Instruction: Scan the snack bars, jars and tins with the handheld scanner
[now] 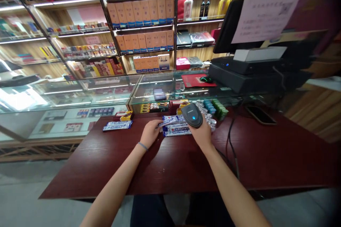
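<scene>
My right hand (203,136) is wrapped round a dark handheld barcode scanner (191,113) with a blue light showing on top. The scanner is over the right end of a pile of blue-and-white stick packets (176,132) on the table. At the pile's left end, my left hand (149,133) pinches one blue-and-white packet (168,120). Farther left lie more such packets (117,125), beside a few brown-and-yellow packs (124,115). Behind the pile are more brown-and-yellow packs (179,105), with silver-topped items (212,123) and green ones (220,109) to the right.
A glass display counter (112,87) runs behind the dark red table (170,168). A phone (261,114) and a black cable (231,145) lie on the right. At back right stand a monitor (227,28) and black equipment (239,78); a mouse (205,79) rests on a red mat (190,81).
</scene>
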Demonstrator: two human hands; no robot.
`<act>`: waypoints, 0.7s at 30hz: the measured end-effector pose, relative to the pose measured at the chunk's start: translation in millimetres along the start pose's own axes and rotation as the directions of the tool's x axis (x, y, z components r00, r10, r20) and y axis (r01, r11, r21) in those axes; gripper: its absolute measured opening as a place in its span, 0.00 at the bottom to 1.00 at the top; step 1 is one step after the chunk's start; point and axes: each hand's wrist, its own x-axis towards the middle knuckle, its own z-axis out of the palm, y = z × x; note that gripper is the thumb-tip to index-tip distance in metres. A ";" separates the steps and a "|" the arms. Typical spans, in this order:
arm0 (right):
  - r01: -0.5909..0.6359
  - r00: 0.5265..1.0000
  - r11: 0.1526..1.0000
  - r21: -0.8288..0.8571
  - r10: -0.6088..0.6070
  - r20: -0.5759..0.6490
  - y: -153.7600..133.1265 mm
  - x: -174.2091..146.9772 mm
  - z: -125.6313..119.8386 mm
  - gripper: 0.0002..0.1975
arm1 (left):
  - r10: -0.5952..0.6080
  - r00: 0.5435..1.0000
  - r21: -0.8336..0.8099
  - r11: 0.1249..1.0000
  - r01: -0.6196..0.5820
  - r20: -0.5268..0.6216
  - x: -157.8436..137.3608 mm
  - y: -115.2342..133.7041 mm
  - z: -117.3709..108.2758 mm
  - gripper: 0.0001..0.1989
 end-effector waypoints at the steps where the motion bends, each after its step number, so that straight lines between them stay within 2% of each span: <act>1: -0.003 1.000 1.000 0.022 0.004 -0.014 1.4 2.8 -3.1 0.23 | 0.035 0.999 0.043 0.998 -0.036 0.021 4.8 3.7 2.6 0.14; 8: -0.031 0.997 0.999 0.039 0.034 -0.074 16.8 16.7 -30.3 0.27 | 0.109 0.991 0.180 0.976 -0.121 0.076 46.8 26.2 30.6 0.13; 13: 0.002 1.000 0.997 -0.080 -0.004 -0.029 35.4 15.1 -44.8 0.20 | 0.076 0.994 0.234 0.968 -0.092 0.077 73.4 31.1 55.4 0.12; 17: 0.039 0.999 0.986 -0.163 -0.039 0.000 46.1 13.0 -49.5 0.19 | 0.035 0.995 0.258 0.964 -0.059 0.099 80.7 30.8 68.6 0.13; 21: 0.072 0.997 0.979 -0.193 -0.071 0.015 47.8 12.1 -49.1 0.20 | 0.006 0.993 0.262 0.964 -0.037 0.119 79.6 29.6 72.4 0.14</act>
